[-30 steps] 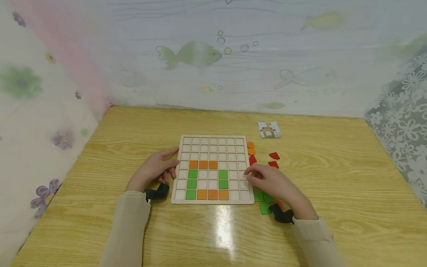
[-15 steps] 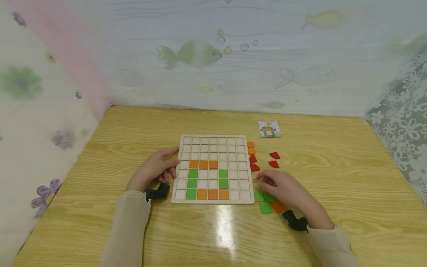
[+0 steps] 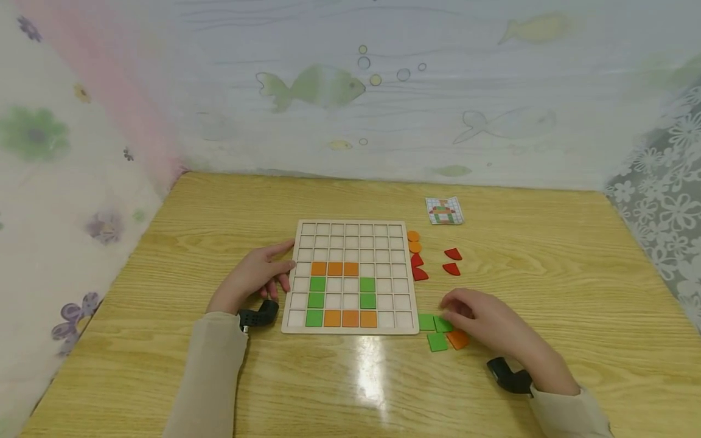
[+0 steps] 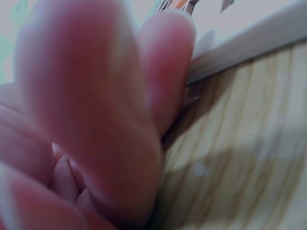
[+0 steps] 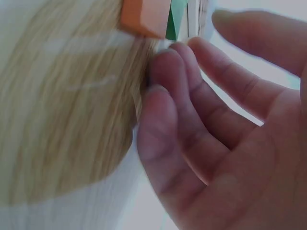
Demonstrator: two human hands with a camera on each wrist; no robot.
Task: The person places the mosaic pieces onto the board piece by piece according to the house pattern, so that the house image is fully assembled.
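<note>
A wooden grid board [image 3: 350, 331] lies mid-table with orange squares [image 3: 334, 269] and green squares [image 3: 316, 284] set in some of its cells. My left hand [image 3: 253, 277] rests at the board's left edge, index finger and thumb against the rim; its wrist view shows blurred fingers beside the board's side [image 4: 259, 45]. Just right of the board are loose green tiles [image 3: 437, 342] and an orange tile [image 3: 457, 339]. My right hand [image 3: 487, 319] hovers over these tiles, thumb and fingers apart, holding nothing. The orange tile [image 5: 146, 17] shows beyond its fingertips in the right wrist view.
Two orange discs [image 3: 414, 236] and several red quarter-circle pieces [image 3: 451, 269] lie right of the board. Farther back is a small pattern card [image 3: 445, 211] with a coloured grid figure. A wall with fish drawings [image 3: 328, 88] stands behind the table [image 3: 219, 207].
My right hand has moved from the board's right edge rightward and toward me, over the loose tiles, uncovering red pieces and some of the tiles. The left hand stays at the board.
</note>
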